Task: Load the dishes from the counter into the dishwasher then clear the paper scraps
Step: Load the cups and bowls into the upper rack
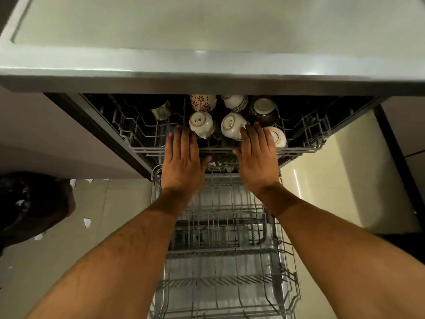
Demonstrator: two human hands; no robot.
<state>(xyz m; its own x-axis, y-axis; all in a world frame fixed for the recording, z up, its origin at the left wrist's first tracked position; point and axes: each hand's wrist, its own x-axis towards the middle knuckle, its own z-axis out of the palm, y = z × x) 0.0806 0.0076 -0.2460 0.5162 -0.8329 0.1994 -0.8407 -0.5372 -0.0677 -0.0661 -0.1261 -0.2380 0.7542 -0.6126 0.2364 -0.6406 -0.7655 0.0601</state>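
The dishwasher's upper rack sits partly slid out under the counter, holding several upturned cups and bowls: two white cups, a red-flowered cup, a dark bowl and a steel tumbler. My left hand lies flat with straight fingers on the rack's front rail. My right hand lies flat the same way, its fingertips beside a white cup and partly covering a gold-rimmed bowl. The lower rack is pulled out below my forearms with no dishes visible in it.
The grey counter overhangs the dishwasher. Paper scraps lie on the tiled floor at left, near a dark bin bag. A cabinet side stands at right.
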